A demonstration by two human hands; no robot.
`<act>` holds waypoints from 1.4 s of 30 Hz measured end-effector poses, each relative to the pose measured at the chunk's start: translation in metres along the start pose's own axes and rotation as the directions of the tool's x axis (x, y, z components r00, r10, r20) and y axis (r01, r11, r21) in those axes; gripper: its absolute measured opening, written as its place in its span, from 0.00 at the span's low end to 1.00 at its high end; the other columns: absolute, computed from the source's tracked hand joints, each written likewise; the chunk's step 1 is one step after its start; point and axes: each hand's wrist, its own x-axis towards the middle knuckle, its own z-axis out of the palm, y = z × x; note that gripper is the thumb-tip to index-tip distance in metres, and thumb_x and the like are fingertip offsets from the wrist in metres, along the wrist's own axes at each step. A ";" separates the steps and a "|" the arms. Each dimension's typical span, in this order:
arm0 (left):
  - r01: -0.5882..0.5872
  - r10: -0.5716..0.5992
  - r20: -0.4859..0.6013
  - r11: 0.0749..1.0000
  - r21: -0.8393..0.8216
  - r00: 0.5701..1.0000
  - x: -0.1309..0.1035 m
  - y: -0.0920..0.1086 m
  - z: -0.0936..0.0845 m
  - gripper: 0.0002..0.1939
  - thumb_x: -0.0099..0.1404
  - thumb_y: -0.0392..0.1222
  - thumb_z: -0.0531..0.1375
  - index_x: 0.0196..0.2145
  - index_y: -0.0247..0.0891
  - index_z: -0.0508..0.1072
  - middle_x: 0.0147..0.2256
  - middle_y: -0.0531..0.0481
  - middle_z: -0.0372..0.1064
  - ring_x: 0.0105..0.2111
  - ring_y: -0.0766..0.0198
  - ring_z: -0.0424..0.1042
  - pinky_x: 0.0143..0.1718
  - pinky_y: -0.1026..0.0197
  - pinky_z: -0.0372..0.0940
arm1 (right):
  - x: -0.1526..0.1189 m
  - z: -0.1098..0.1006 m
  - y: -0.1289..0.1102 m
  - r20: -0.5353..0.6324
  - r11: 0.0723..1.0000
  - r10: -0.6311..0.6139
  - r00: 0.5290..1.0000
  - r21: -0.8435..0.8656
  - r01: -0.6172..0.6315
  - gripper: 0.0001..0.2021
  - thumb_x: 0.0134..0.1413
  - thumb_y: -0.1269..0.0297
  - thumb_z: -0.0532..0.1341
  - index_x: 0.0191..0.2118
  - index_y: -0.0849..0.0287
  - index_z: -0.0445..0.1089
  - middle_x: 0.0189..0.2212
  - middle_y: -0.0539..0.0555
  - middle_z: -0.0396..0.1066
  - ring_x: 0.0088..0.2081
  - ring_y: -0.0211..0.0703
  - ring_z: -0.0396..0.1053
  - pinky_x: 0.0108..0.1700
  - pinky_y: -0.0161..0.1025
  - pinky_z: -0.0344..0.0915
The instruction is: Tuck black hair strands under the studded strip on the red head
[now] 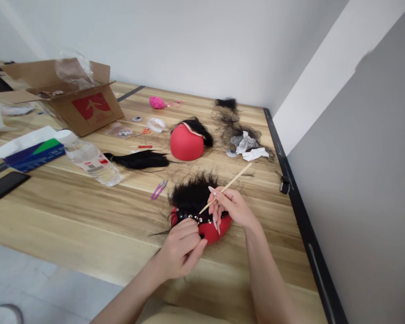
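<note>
Pinched in my right hand (pixel 234 207) is a thin wooden-handled needle (pixel 236 177), slanting down to the left. Its tip meets a dark strip studded with shiny pins (pixel 190 217); the fine end is too small to make out. My left hand (pixel 184 247) is closed, with a bit of black hair showing between thumb and fingers. Both hands rest at a red head form (pixel 218 231), partly hidden beneath them. Black hair (pixel 192 191) fans out from the strip on its far side.
Beyond stands another red form (pixel 187 143) with black hair. Left lie purple snips (pixel 159 190), a black hair bundle (pixel 141 159), a water bottle (pixel 91 159) and a cardboard box (pixel 84 108). Crumpled tissue (pixel 247 143) and loose hair (pixel 227 103) lie far right, near the wall.
</note>
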 end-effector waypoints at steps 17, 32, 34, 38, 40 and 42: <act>-0.040 0.040 -0.013 0.999 0.007 0.999 0.001 0.005 -0.001 0.14 0.62 0.25 0.52 0.21 0.37 0.55 0.21 0.54 0.52 0.25 0.67 0.50 0.27 0.60 0.50 | -0.002 0.002 -0.004 0.039 1.000 0.019 0.999 -0.015 -0.019 0.19 0.58 0.49 0.57 0.32 0.64 0.67 0.22 0.52 0.73 0.17 0.33 0.70 0.18 0.28 0.67; -0.047 0.047 0.008 0.991 0.121 0.999 0.005 0.001 -0.005 0.15 0.62 0.25 0.52 0.21 0.37 0.56 0.21 0.55 0.52 0.24 0.68 0.51 0.26 0.62 0.50 | 0.000 0.004 -0.001 -0.006 0.999 0.037 0.999 -0.011 -0.038 0.19 0.56 0.47 0.58 0.30 0.62 0.65 0.17 0.48 0.70 0.14 0.34 0.69 0.14 0.27 0.64; -0.050 0.050 0.010 0.992 0.116 0.999 0.005 0.001 -0.004 0.15 0.62 0.25 0.52 0.20 0.37 0.56 0.20 0.55 0.52 0.24 0.67 0.51 0.26 0.62 0.50 | 0.002 0.006 -0.001 -0.033 0.999 0.043 0.999 -0.011 -0.044 0.19 0.56 0.47 0.58 0.29 0.62 0.64 0.15 0.47 0.69 0.13 0.33 0.67 0.13 0.26 0.63; -0.062 0.062 0.007 0.990 0.124 0.998 0.005 0.001 -0.003 0.15 0.62 0.26 0.52 0.20 0.37 0.56 0.20 0.55 0.52 0.23 0.67 0.51 0.26 0.62 0.50 | 0.002 0.009 0.000 -0.077 0.999 0.052 0.996 -0.009 -0.053 0.19 0.54 0.48 0.60 0.27 0.61 0.63 0.15 0.47 0.69 0.11 0.32 0.65 0.11 0.26 0.61; -0.061 0.060 0.011 0.990 0.129 0.998 0.005 0.001 -0.003 0.16 0.62 0.26 0.52 0.20 0.37 0.56 0.20 0.55 0.52 0.23 0.67 0.51 0.26 0.62 0.51 | 0.002 0.009 0.001 -0.094 0.998 0.054 0.994 -0.009 -0.055 0.20 0.53 0.47 0.61 0.25 0.60 0.62 0.14 0.47 0.68 0.10 0.33 0.64 0.10 0.26 0.60; -0.051 0.049 0.020 0.990 0.129 0.999 0.005 0.002 -0.002 0.15 0.62 0.26 0.52 0.20 0.37 0.57 0.20 0.54 0.53 0.24 0.67 0.51 0.27 0.62 0.51 | 0.002 0.009 0.001 -0.106 0.998 0.053 0.993 -0.011 -0.054 0.20 0.53 0.47 0.61 0.24 0.60 0.62 0.14 0.46 0.68 0.10 0.33 0.64 0.10 0.26 0.60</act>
